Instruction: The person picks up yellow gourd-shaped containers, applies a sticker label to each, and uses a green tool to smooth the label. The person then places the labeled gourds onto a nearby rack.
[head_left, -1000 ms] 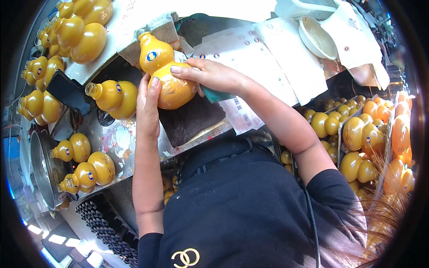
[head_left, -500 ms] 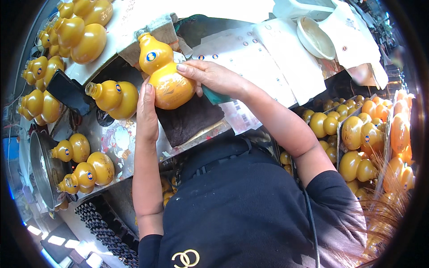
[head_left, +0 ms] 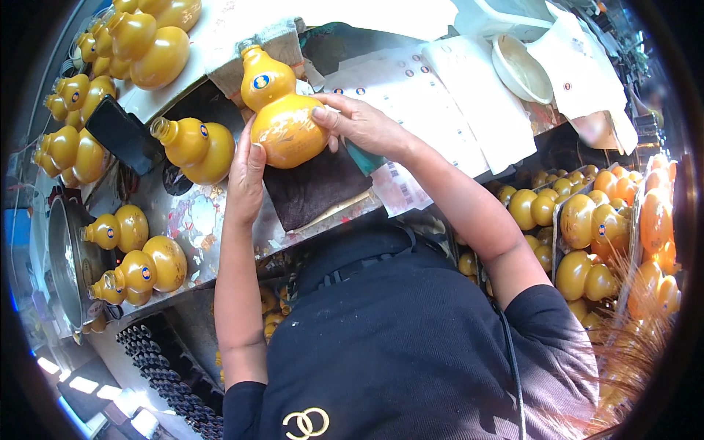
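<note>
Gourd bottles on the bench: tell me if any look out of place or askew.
Nothing looks damaged or spilled. One gourd bottle lies on its side beside the dark cloth, apart from the clustered ones. The left hand and right hand hold another gourd bottle tilted.

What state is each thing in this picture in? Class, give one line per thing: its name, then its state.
Gourd bottle: lying on the dark cloth, held between both hands.
Left hand: pressed against the bottle's lower side.
Right hand: fingers laid over the bottle's belly.
Dark cloth: spread flat under the bottle.
Second gourd bottle: lying on its side, untouched.
White bowl: open side up; contents unclear.
</note>
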A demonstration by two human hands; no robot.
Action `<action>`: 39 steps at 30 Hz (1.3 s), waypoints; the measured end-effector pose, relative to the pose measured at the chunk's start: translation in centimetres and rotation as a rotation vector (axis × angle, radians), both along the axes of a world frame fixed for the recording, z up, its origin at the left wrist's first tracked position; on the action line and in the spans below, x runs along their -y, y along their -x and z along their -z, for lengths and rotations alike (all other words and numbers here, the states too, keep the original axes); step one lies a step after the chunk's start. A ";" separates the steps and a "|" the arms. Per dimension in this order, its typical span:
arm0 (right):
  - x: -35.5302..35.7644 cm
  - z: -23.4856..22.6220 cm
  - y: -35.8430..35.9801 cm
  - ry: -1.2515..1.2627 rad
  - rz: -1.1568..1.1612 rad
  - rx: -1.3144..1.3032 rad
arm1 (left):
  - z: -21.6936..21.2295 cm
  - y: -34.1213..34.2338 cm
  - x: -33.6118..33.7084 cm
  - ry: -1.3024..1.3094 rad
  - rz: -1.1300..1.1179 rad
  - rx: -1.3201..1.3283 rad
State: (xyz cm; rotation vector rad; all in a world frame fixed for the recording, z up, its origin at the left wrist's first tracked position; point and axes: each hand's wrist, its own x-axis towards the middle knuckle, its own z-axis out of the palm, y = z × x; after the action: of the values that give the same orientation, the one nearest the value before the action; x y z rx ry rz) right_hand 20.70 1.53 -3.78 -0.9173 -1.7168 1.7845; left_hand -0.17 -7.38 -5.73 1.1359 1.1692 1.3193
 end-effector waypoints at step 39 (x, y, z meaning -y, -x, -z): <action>-0.7 -0.9 -0.3 0.028 -0.058 0.048 | -0.9 -0.1 -0.3 0.045 0.045 0.145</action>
State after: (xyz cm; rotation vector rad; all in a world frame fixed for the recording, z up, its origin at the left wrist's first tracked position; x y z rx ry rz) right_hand 20.99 2.20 -2.88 -0.9375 -1.7691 1.8417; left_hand -0.02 -7.04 -4.86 1.0106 1.0567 1.3122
